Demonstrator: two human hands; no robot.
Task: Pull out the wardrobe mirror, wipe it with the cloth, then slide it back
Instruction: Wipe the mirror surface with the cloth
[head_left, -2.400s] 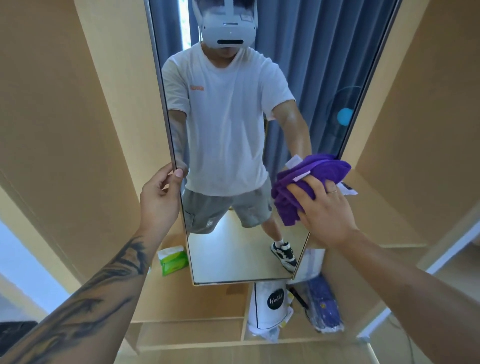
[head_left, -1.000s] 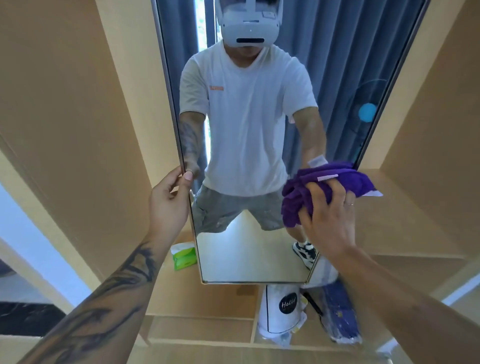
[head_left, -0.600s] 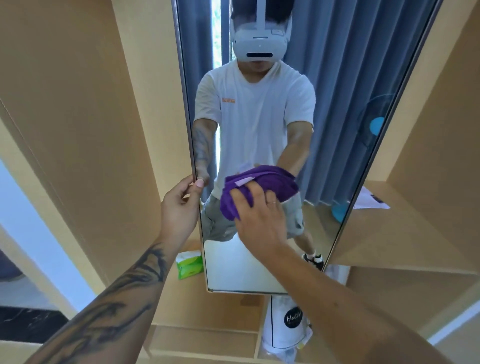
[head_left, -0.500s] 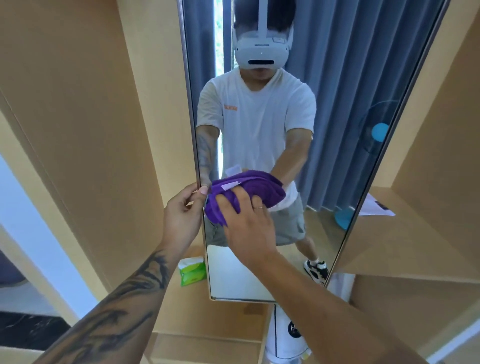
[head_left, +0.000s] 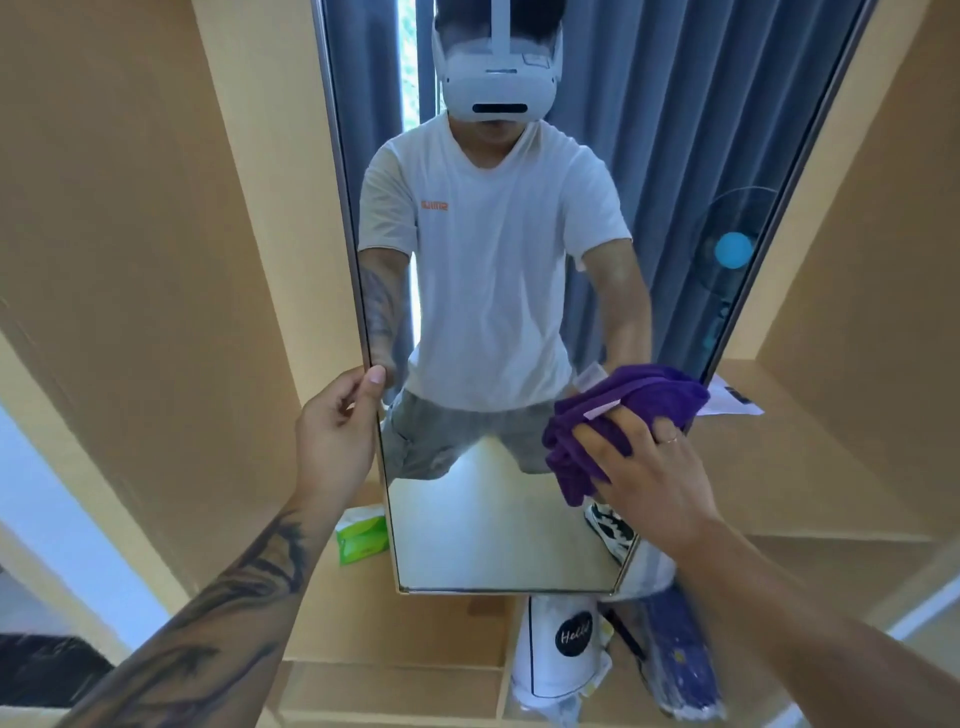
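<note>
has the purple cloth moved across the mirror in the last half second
Yes. The purple cloth, pressed by the right hand, went from beside the left hand at the mirror's left edge over to its right edge.

Mirror (head_left: 498, 530) lower centre glass open betw. left hand (head_left: 335, 441) on left edge & cloth (head_left: 618, 415) at right edge. Green pack (head_left: 361, 535), white bag (head_left: 563, 649) crowd shelf below.

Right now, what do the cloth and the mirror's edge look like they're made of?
Purple cloth: soft, plush, matte, probably microfibre; it bunches under the right hand. Mirror edge: thin silvery frame, likely brushed metal, pinched by the left hand.
</note>
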